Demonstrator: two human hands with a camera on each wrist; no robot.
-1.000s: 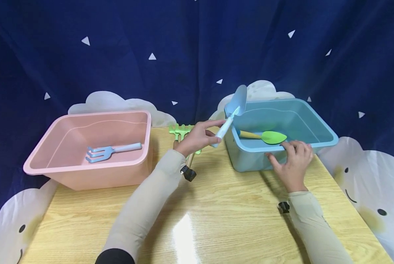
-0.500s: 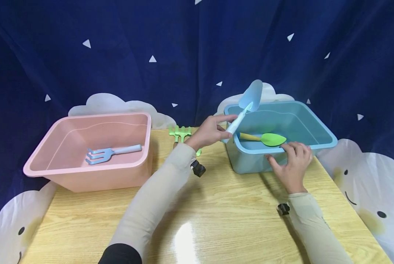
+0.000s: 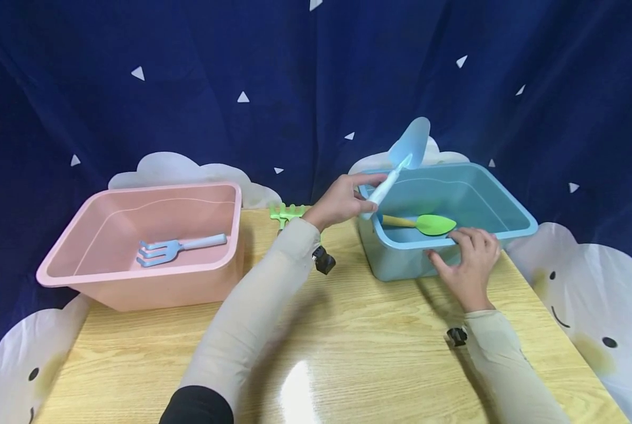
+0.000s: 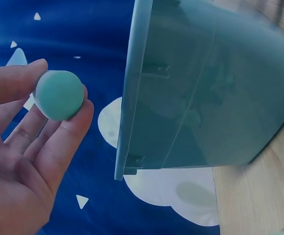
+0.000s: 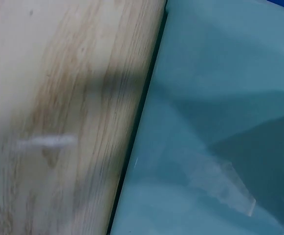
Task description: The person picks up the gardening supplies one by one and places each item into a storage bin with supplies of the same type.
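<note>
Left hand (image 3: 342,203) right of frame centre, pinching a blue trowel (image 3: 410,150) by its handle, blade tilted up over the left end of the blue tub (image 3: 401,262). Right hand (image 3: 469,265), right of frame, grips that tub's front rim, thumb outside; green trowel (image 3: 435,224) lies inside. At left, pink tub (image 3: 152,288) with blue fork (image 3: 170,249) in it.

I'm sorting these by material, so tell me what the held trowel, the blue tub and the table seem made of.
Trowel: probably plastic, perhaps painted metal; its blue blade looks smooth, without metallic glint. Blue tub: likely moulded plastic; smooth walls, rounded rim, soft sheen. Table: wood or printed laminate; grain shows, and bright glare suggests a glossy coat.
</note>
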